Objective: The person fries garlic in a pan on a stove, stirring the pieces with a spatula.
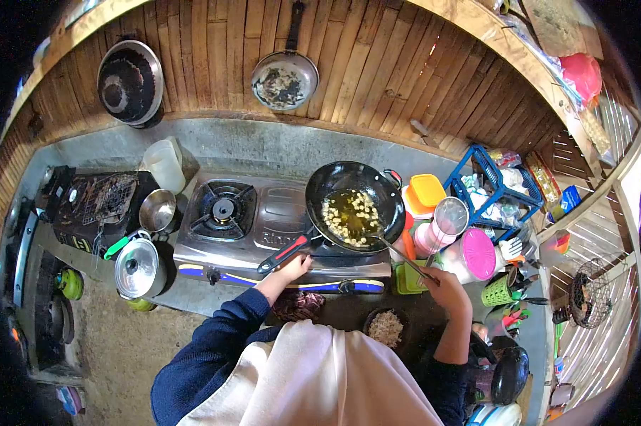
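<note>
A black wok [395,206] stands on the stove's right burner, with pale diced pieces [352,213] in yellowish oil. My left hand [294,267] is closed at its black-and-red handle [286,253]; the handle partly covers the fingers. In my right hand [444,290] is the shaft of a long metal cooking utensil [404,254]. The utensil slants leftward over the wok's rim, its far end among the pieces; the shape of that end is hard to make out.
The left burner [222,208] holds no pan. A lidded pot [137,268] and small saucepan [157,211] stand left. Right of the wok are a pink-lidded container [478,254], a blue basket [494,184] and a green utensil holder [498,291]. A bowl of shredded food [385,329] sits before me.
</note>
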### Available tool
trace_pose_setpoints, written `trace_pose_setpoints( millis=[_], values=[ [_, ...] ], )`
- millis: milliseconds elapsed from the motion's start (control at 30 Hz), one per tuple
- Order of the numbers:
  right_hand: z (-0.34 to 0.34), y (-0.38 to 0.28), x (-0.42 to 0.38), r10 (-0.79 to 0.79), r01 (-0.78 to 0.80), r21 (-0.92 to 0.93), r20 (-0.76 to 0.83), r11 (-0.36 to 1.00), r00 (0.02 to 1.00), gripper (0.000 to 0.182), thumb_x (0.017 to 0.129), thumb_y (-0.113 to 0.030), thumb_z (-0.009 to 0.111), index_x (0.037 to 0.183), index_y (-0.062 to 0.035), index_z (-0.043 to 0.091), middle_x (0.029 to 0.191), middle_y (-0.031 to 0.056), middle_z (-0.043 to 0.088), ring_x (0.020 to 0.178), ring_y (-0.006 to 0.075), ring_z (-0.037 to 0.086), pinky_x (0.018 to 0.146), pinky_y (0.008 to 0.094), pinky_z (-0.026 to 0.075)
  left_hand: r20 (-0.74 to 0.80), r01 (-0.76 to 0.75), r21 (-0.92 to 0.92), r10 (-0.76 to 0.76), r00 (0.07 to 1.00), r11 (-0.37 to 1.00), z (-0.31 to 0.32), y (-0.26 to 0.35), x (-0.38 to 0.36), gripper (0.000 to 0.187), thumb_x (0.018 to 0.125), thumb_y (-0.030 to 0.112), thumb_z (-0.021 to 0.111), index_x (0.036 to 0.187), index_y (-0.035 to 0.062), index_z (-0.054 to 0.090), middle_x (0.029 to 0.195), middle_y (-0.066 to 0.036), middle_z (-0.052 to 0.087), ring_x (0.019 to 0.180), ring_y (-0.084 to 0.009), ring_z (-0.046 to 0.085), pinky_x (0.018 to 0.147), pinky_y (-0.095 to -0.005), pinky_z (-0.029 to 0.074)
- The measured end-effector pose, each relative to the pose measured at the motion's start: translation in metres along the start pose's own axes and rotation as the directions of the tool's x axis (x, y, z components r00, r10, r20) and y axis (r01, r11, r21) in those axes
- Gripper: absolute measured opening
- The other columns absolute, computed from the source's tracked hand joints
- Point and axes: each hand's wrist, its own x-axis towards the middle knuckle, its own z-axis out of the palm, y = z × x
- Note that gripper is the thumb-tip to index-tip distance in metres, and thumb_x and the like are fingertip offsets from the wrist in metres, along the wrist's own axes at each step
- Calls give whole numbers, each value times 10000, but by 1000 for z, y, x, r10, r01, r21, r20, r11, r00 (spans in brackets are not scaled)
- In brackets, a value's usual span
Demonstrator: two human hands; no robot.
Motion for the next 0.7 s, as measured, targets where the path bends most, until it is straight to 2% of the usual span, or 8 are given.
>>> trace_pose_setpoints(
  millis=[67,100,133,267,333,367,433,700],
  values=[
    [4,-4,0,20,-19,15,-10,1000,1000,305,785,-90,581,1086,-45,583,770,157,607,638,177,549,632,302,452,115,146,7,-146,983,989,2,-9,10,374,830,344,466,762,6,612,675,-172,597,623,-299,590,610,-413,445],
    [6,-8,2,76,-76,0,-1,997,997,300,779,-81,574,1077,-57,587,814,175,610,718,256,570,680,330,455,227,287,24,-284,931,958,-3,-5,15,359,813,333,473,778,7,620,720,-186,605,670,-317,600,654,-419,458],
    [8,-12,4,133,-132,-18,7,991,991,296,772,-71,567,1067,-69,591,857,194,613,797,335,590,727,357,457,232,176,152,-208,950,973,-8,-2,17,376,810,348,472,760,2,609,713,-182,603,684,-306,601,667,-420,457],
    [24,-13,18,244,-244,-14,34,970,969,291,780,-94,570,1069,-62,589,884,196,615,828,329,597,737,364,458,212,99,129,-125,969,987,-14,11,3,359,817,330,469,739,3,596,707,-184,596,686,-319,593,666,-424,456],
    [36,-10,25,132,-126,99,-56,987,990,278,788,-111,577,1058,-47,591,880,188,621,805,302,604,728,351,461,2,-68,70,68,998,995,-15,13,-10,346,837,346,454,794,50,627,670,-172,600,606,-320,589,595,-430,447],
    [42,-9,29,130,-124,97,-57,987,990,278,788,-111,577,1058,-47,591,880,188,621,805,302,604,728,351,461,-130,-299,160,320,939,941,-8,-2,-10,318,830,327,465,779,59,629,657,-162,594,588,-320,582,558,-419,452],
    [55,-7,38,60,-58,26,-121,998,991,296,792,-126,589,1081,-67,581,863,170,626,774,217,610,702,322,459,-14,-165,170,169,985,972,-13,3,-11,301,822,308,476,765,51,621,657,-163,587,588,-325,573,550,-414,454],
    [104,-1,85,54,-2,234,-218,972,974,287,779,-101,596,1063,-67,574,814,180,614,762,258,617,676,340,466,-116,-220,131,236,965,967,-6,-5,-9,260,803,253,478,740,33,602,659,-172,573,607,-318,575,583,-401,457]
  ],
)
